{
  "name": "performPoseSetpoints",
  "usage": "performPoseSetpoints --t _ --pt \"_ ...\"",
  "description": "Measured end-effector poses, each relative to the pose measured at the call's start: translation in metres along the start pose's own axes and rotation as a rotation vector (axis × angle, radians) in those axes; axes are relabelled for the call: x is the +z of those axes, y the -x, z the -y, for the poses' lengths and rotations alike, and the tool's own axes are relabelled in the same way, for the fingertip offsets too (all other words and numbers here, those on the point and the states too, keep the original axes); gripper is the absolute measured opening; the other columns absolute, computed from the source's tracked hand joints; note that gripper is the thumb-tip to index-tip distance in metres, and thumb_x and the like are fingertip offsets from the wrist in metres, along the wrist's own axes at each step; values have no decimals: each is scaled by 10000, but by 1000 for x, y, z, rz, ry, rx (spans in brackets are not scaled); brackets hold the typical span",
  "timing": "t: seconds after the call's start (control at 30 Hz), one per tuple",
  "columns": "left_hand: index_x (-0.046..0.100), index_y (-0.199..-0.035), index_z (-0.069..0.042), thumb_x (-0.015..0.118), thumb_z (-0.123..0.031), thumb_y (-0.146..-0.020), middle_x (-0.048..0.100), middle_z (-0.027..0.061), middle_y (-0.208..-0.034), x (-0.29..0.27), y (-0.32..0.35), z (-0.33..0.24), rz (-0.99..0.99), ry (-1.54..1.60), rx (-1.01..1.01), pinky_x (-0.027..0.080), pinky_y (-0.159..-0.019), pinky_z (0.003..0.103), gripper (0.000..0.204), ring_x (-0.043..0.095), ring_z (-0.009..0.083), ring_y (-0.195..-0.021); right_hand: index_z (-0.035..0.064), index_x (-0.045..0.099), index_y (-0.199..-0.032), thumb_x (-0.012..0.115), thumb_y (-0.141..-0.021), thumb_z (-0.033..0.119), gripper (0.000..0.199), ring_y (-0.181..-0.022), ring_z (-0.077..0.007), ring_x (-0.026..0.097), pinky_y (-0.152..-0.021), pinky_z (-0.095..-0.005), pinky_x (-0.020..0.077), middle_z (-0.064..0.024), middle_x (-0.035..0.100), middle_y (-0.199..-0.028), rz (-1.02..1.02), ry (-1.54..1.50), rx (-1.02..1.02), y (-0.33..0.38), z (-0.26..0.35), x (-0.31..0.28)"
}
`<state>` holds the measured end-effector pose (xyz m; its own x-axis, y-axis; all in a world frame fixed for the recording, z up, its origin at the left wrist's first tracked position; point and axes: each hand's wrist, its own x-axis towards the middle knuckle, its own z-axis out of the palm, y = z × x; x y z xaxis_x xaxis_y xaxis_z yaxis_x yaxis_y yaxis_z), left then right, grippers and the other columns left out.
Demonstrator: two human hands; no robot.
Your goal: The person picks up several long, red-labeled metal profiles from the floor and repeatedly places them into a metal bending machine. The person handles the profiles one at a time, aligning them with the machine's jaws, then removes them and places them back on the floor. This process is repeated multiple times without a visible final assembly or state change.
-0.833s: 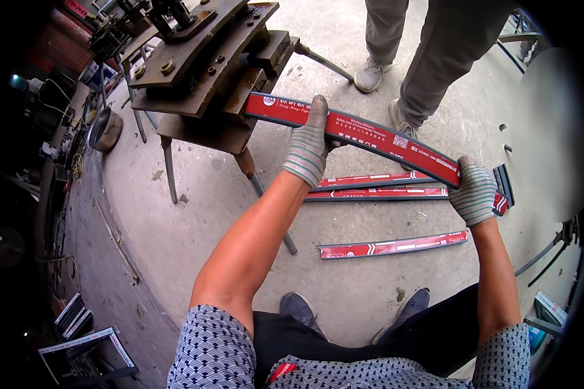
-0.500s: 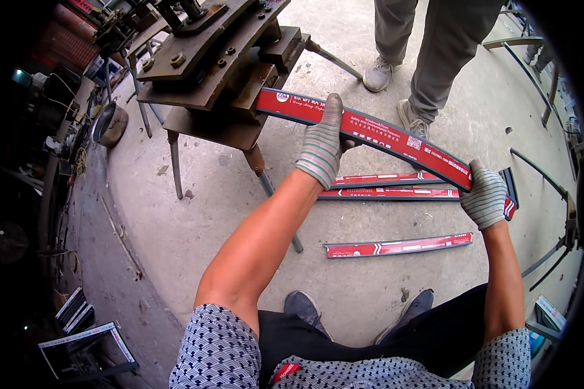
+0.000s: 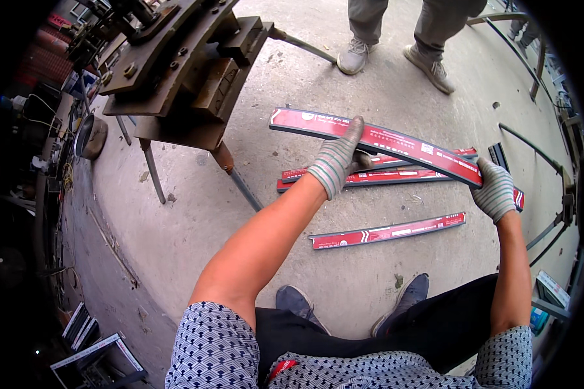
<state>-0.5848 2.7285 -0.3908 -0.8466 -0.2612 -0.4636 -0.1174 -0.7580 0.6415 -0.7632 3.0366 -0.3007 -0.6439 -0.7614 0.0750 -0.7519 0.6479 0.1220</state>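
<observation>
A long, slightly curved metal profile strip (image 3: 409,148), dark-edged with red printed film on its face, is held up in front of me. My left hand (image 3: 339,157), in a striped knit glove, is closed around it left of the middle, thumb on top. Near its right end my right hand (image 3: 495,188), gloved alike, grips it too. The strip's left end stands free of the bending machine (image 3: 207,91). Beneath it on the concrete lie similar red-faced strips (image 3: 396,176), partly hidden by the held one. Another short red strip (image 3: 389,232) lies nearer my feet.
The machine stands on metal legs (image 3: 240,185) at the upper left. A person's legs and shoes (image 3: 353,56) are across from me. Curved metal bars (image 3: 532,146) stand at the right. A metal pan (image 3: 91,137) and framed pieces (image 3: 97,360) lie at the left.
The held strip's left end has come out of the machine, and both hands still grip it. My view has shifted, and the other person's feet have moved farther apart.
</observation>
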Motion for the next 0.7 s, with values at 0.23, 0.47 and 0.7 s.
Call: performPoseSetpoints --t 0.23,0.47,0.7 --pt "619 -1061 -18 525 -713 -926 678 113 -797 -26 0 21 -18 -330 -168 585 -702 357 714 636 167 -633 47 645 -958 681 -780 195 235 -828 -379 677 -725 -453 531 -191 674 -851 95 -37 -31 -1 23 -16" --pt "663 -976 -8 513 -621 -989 609 33 -736 -20 -2 23 78 -510 -264 523 -613 256 630 546 97 -596 41 635 -938 686 -762 232 265 -822 -377 680 -722 -445 542 -193 675 -859 216 -44 63 7 29 -21" --pt "689 -948 18 580 -521 -997 623 39 -730 -16 18 23 218 -877 -355 505 -581 244 552 561 102 -614 34 648 -963 667 -780 286 313 -826 -361 698 -745 -450 551 -191 690 -837 369 20 41 11 43 -6"
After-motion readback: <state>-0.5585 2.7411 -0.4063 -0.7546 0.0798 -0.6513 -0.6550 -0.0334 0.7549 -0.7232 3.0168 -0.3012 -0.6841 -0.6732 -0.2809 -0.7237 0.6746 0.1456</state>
